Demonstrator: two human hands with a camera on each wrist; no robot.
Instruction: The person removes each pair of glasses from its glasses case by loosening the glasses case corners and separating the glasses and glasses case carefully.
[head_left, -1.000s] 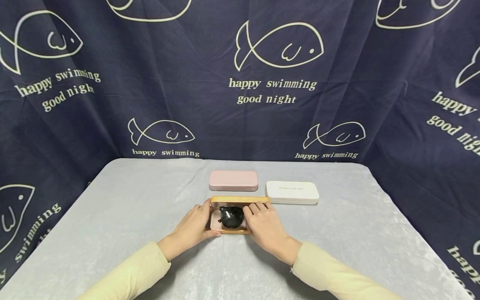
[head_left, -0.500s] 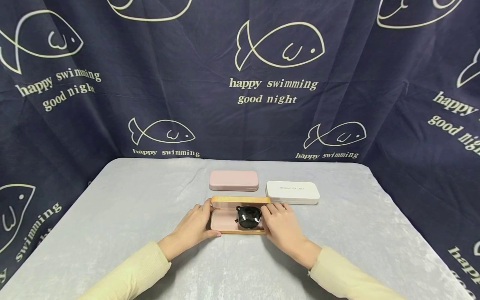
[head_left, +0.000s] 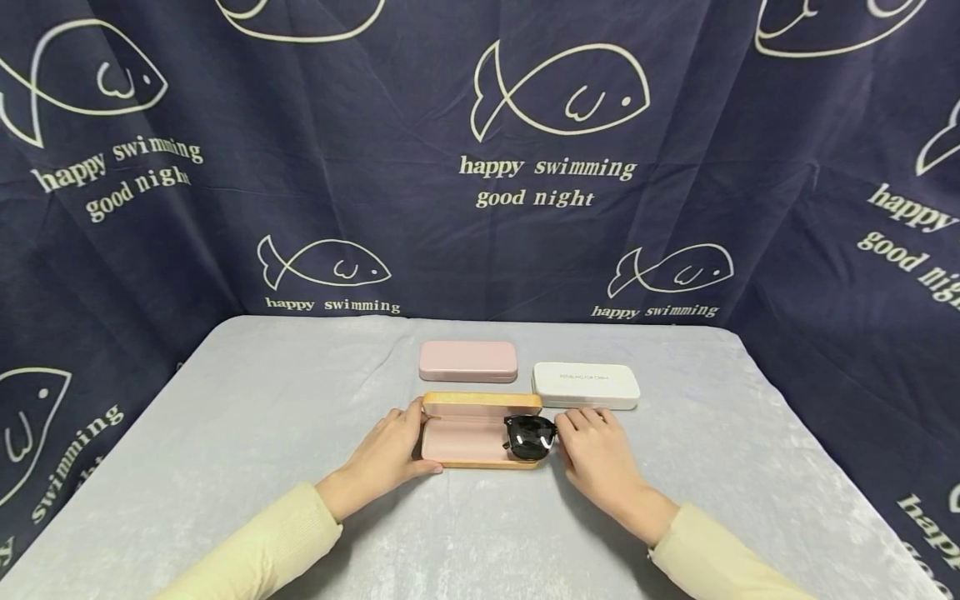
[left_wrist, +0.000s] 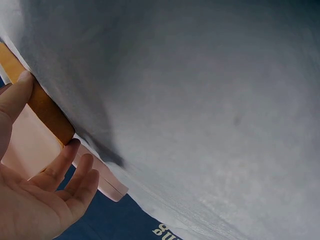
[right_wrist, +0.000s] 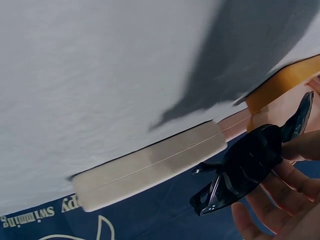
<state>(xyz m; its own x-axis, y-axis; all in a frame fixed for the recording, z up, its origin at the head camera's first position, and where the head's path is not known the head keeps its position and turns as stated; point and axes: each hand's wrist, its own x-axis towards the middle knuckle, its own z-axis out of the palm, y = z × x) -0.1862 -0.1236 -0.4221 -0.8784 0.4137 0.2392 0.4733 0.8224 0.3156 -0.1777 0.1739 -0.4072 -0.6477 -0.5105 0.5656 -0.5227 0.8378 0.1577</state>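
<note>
Black sunglasses (head_left: pixel 529 437) are pinched at one end between the thumb and fingers of my right hand (head_left: pixel 600 457). They hover over the right end of an orange glasses case (head_left: pixel 461 442) with a pink lining, whose lid stands raised at the back. My left hand (head_left: pixel 381 452) holds that case by its left end, the thumb at the front edge and fingers behind. In the left wrist view, the thumb and a fingertip touch the orange shell (left_wrist: pixel 47 112). The right wrist view has the dark frame (right_wrist: pixel 250 160) in front of the fingers.
Behind the orange case lies a closed pink case (head_left: pixel 468 360). A closed white case (head_left: pixel 586 386) with small lettering lies to the back right, just beyond the right hand. The table wears a pale grey-blue cloth (head_left: pixel 285 400); a navy fish-print curtain (head_left: pixel 420 208) hangs behind.
My right hand has moved to the right with the sunglasses, from the middle of the orange case to its right end, uncovering the pink lining. The left hand stays put.
</note>
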